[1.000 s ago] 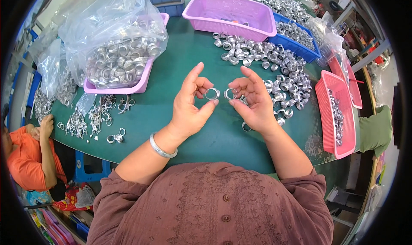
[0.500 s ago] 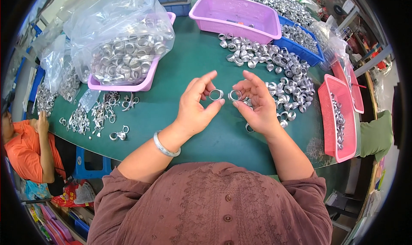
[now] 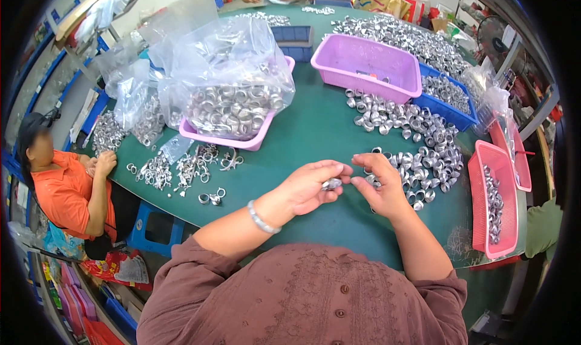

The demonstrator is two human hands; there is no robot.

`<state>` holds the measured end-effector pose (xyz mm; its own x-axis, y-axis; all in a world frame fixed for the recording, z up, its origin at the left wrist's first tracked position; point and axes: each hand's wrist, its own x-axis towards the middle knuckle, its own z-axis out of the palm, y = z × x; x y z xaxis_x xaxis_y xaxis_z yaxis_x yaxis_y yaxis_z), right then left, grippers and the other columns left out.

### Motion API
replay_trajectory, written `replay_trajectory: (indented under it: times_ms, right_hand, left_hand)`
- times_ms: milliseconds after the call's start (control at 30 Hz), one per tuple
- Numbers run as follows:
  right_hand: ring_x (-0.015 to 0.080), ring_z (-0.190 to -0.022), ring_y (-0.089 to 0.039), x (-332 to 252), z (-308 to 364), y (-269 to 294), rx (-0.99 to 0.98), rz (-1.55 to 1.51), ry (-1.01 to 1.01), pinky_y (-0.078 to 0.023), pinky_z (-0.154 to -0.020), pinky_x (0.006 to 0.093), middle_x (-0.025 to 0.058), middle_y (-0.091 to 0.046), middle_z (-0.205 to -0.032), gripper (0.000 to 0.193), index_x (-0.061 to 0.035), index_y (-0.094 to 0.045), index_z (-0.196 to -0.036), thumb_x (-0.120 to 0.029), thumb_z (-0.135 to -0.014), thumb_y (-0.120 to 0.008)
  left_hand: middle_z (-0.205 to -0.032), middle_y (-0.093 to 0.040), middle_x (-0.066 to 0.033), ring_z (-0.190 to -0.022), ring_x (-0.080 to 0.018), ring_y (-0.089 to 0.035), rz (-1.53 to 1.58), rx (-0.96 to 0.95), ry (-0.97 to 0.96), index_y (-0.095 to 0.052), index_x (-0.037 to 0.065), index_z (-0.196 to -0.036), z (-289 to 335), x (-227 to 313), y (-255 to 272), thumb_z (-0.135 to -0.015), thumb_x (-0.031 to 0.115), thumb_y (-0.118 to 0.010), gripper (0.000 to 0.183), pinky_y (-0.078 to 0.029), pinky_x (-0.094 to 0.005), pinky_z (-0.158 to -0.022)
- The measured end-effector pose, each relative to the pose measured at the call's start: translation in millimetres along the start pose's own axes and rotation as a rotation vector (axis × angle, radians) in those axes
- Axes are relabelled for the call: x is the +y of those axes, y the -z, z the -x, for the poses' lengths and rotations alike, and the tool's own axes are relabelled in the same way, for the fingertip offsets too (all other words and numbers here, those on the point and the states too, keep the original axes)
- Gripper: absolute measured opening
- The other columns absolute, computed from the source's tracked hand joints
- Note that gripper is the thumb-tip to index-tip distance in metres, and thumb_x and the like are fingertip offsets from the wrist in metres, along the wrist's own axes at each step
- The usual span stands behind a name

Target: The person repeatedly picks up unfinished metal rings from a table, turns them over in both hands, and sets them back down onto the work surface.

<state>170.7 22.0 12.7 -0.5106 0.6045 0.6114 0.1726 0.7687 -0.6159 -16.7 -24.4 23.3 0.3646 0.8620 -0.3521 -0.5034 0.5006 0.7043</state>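
Silvery metal rings lie in the curled fingers of my left hand, which wears a pale bangle. Close by on the right, my right hand has its thumb and forefinger spread apart, its fingertips near those of the left. No ring shows clearly between its fingers, though the curled ones are partly hidden. Beyond my right hand, a pile of similar wide-topped rings spreads over the green table.
A clear bag of rings sits in a purple basket. Farther back are another purple basket and a blue tray. A pink basket stands at the right edge. On the left sits a co-worker in orange.
Each hand held up a ring by its fingers before. Now the left hand is turned with rings in its fingers, and the right thumb and forefinger are apart. The view has shifted left and up.
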Motion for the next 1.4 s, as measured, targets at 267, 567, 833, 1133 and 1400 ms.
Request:
replay_trajectory:
  times_ms: [267,567,833,1133,1400]
  right_hand:
    - [0.0243,-0.084,-0.057,8,-1,4,0.127,-0.011,-0.118,-0.046,-0.073,0.0314,0.0115,-0.059,-0.091,0.021,-0.0004,-0.058,-0.094,0.000,-0.073,-0.060]
    - [0.0291,-0.086,-0.057,29,-9,14,0.202,0.122,-0.077,-0.045,-0.074,0.0344,0.0131,-0.060,-0.090,0.016,-0.0009,-0.058,-0.092,-0.001,-0.076,-0.056]
    - [0.0296,-0.088,-0.053,39,-3,26,-0.078,0.453,-0.194,-0.039,-0.078,0.0414,0.0104,-0.061,-0.089,0.015,-0.0041,-0.062,-0.088,-0.006,-0.077,-0.052]
    - [0.0286,-0.091,-0.051,32,6,21,-0.199,0.556,-0.174,-0.037,-0.080,0.0408,0.0087,-0.056,-0.095,0.017,-0.0061,-0.062,-0.088,-0.006,-0.075,-0.052]
    - [0.0291,-0.103,-0.046,22,3,17,-0.253,0.632,-0.122,-0.032,-0.089,0.0435,0.0095,-0.052,-0.107,0.021,-0.0084,-0.063,-0.092,-0.016,-0.072,-0.062]
  left_hand:
    - [-0.071,-0.053,0.0010,-0.059,-0.0043,-0.044,-0.977,0.410,-1.290,-0.059,-0.001,-0.099,85,168,-29,-0.084,0.007,-0.054,0.018,-0.036,-0.0167,-0.054]
    - [-0.083,-0.063,-0.0117,-0.074,-0.0176,-0.057,-1.608,0.859,-1.407,-0.061,-0.001,-0.097,78,205,7,-0.082,0.014,-0.057,0.021,-0.045,-0.0283,-0.069]
    - [-0.091,-0.055,-0.0128,-0.085,-0.0292,-0.054,-1.596,0.116,-1.055,-0.058,0.003,-0.096,-11,28,-19,-0.071,0.014,-0.067,0.029,-0.045,-0.0358,-0.074]
    - [-0.095,-0.051,-0.0107,-0.093,-0.0301,-0.048,-1.704,0.140,-0.681,-0.056,0.005,-0.090,-64,-30,-20,-0.067,0.015,-0.066,0.027,-0.039,-0.0396,-0.081]
    - [-0.095,-0.052,-0.0109,-0.090,-0.0312,-0.049,-1.669,0.168,-0.762,-0.059,0.007,-0.087,-54,-22,0,-0.068,0.012,-0.064,0.021,-0.041,-0.0389,-0.079]
